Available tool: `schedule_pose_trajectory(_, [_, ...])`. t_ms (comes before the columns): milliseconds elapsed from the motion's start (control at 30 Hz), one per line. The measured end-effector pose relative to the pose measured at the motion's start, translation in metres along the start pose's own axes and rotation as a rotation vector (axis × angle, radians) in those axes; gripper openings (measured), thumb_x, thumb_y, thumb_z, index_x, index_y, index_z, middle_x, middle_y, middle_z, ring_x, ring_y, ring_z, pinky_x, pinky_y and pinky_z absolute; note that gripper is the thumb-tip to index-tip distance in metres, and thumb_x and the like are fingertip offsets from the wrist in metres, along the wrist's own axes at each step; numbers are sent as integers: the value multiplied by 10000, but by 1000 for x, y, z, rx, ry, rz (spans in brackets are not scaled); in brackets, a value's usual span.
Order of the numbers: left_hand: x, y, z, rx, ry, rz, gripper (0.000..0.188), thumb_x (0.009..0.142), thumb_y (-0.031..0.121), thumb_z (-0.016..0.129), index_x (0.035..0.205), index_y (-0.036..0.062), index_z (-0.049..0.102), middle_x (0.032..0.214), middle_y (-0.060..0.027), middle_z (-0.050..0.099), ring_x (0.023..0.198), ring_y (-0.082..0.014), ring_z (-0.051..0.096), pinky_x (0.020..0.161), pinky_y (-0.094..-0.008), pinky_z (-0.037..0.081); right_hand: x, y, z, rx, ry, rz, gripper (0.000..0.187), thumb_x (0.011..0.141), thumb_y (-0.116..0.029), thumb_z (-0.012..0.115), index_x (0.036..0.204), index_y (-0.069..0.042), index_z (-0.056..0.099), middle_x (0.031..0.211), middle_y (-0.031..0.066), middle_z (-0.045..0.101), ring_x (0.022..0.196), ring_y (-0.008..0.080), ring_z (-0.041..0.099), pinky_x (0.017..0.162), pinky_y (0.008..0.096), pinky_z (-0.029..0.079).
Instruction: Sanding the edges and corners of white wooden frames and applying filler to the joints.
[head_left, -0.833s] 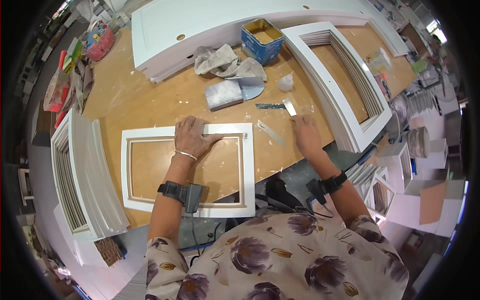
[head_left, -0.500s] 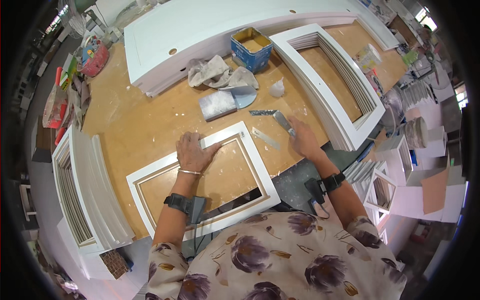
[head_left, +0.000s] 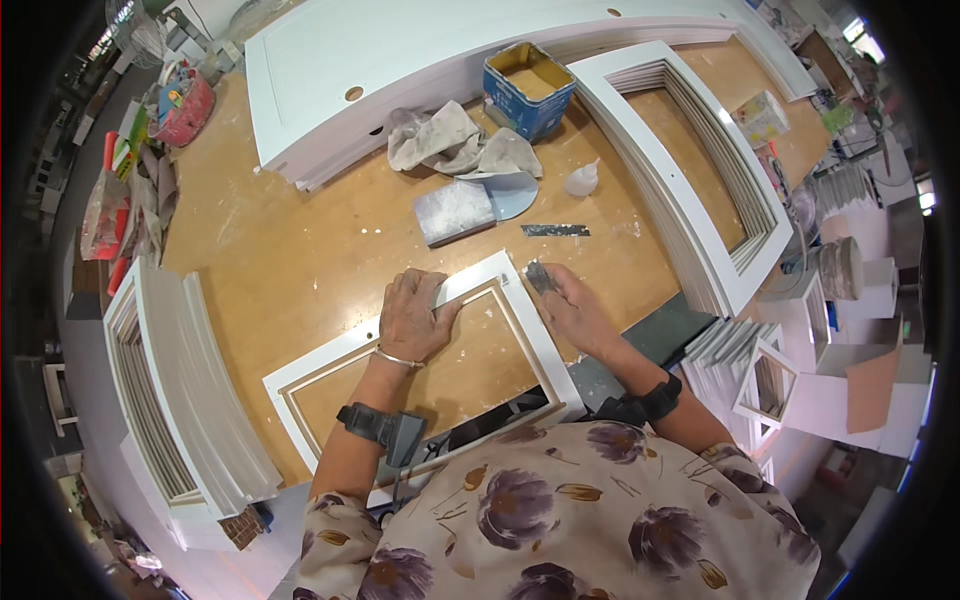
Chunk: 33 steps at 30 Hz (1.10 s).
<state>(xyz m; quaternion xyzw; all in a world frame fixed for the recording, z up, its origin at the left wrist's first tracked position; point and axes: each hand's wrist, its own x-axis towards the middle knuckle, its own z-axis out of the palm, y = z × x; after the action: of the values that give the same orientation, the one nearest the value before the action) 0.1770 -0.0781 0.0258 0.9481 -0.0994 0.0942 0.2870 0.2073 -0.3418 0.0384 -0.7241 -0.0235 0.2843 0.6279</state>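
A white rectangular frame (head_left: pixel 345 352) with an open middle lies on the worktable in front of me. My left hand (head_left: pixel 415 315) grips its far rail, fingers over the rail and thumb along the inner side. At the frame's far right corner, my right hand (head_left: pixel 575 312) pinches a small grey flat piece (head_left: pixel 540 277); its exact kind is not clear. That piece is close beside the corner, and I cannot tell whether it touches. Just beyond lies a dark, paint-flecked flat strip (head_left: pixel 555 230).
A powdery block (head_left: pixel 455 213), a crumpled cloth (head_left: pixel 440 140), a blue square tub (head_left: pixel 528 95) and a small white lump (head_left: pixel 582 179) stand beyond the frame. Frame stacks flank it at right (head_left: pixel 690 190) and left (head_left: pixel 205 390). Large white panels (head_left: pixel 400 50) lie at the back.
My right hand has come left and nearer, bringing the grey piece from near the dark strip to the frame's far right corner. The left hand keeps its hold on the rail.
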Motion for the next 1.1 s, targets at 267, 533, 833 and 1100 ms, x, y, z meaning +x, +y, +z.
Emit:
schedule_pose_trajectory(267, [1,-6,-3,-4,-70,3,405,786,178,706,1185,155,644,985,-86,584,949,-284,534,823,-394,402,7,-10,29,-527,255,-78,240,904,-190,549,1039,7,570,852,216,644,762,343,634,708,398,493])
schedule_pose_trajectory(533, [1,-9,-2,-31,-14,1,396,775,161,709,1168,158,657,1005,-75,588,927,-279,546,790,-395,407,14,-14,45,-565,362,-47,303,858,-283,639,815,12,589,731,214,614,665,368,615,627,408,487])
schedule_pose_trajectory(833, [3,-8,-3,-35,11,-7,383,768,152,707,1149,149,668,1006,-81,585,918,-280,547,798,-393,416,20,-8,48,-611,351,-64,244,886,-251,596,851,-10,601,733,207,626,683,385,617,641,406,493])
schedule_pose_trajectory(1100, [15,-2,1,-178,69,45,297,781,184,700,1072,129,682,972,-64,617,921,-267,560,834,-396,401,7,-9,39,-770,135,-302,241,923,-140,485,1129,-46,567,955,172,654,821,372,642,716,415,513])
